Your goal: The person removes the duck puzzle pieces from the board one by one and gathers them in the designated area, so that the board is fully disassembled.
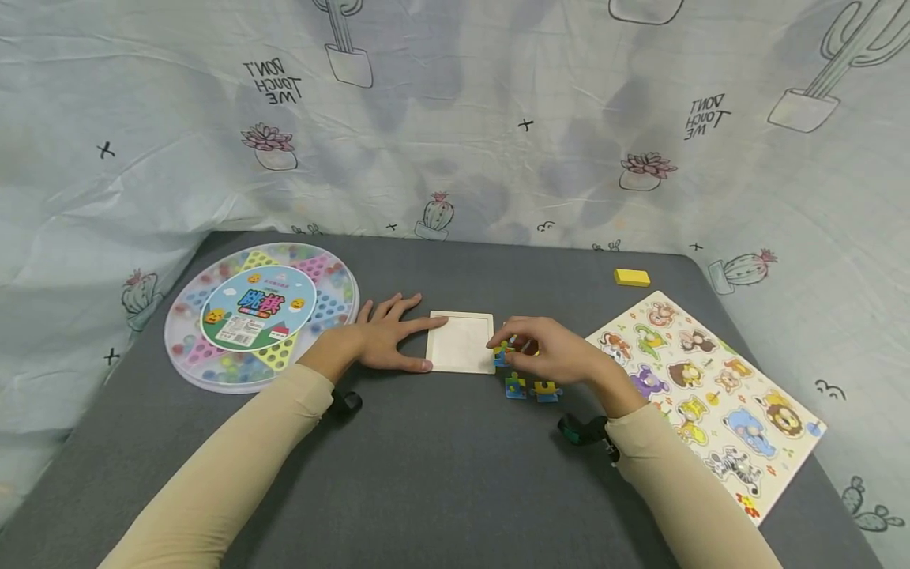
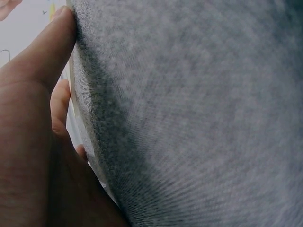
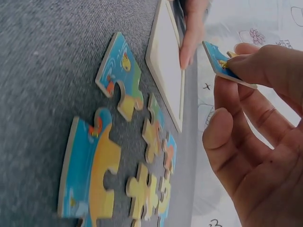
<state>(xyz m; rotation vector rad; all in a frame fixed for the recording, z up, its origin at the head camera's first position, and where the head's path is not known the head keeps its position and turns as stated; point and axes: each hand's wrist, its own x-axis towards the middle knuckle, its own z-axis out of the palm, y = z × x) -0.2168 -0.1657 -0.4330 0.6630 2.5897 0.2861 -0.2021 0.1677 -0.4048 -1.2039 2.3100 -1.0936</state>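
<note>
A small pale wooden puzzle tray (image 1: 460, 343) lies on the table between the two hands. My left hand (image 1: 384, 340) rests with spread fingers at its left side, the thumb and index fingertip touching the edge. My right hand (image 1: 543, 348) is over the tray's right edge. In the right wrist view, the right thumb and fingers pinch a blue jigsaw piece (image 3: 218, 60) above the tabletop. Loose jigsaw pieces, among them a blue and green piece (image 3: 120, 71) and a blue and yellow piece (image 3: 90, 170), lie beside the tray; the right hand partly hides them in the head view.
A round Chinese checkers set (image 1: 334, 273) lies to the left of the left hand. On the right, an animal puzzle board (image 1: 711, 395) lies partly under the right forearm. A yellow block (image 1: 632, 277) sits near the far right corner. A patterned cloth (image 1: 469, 118) hangs behind the table.
</note>
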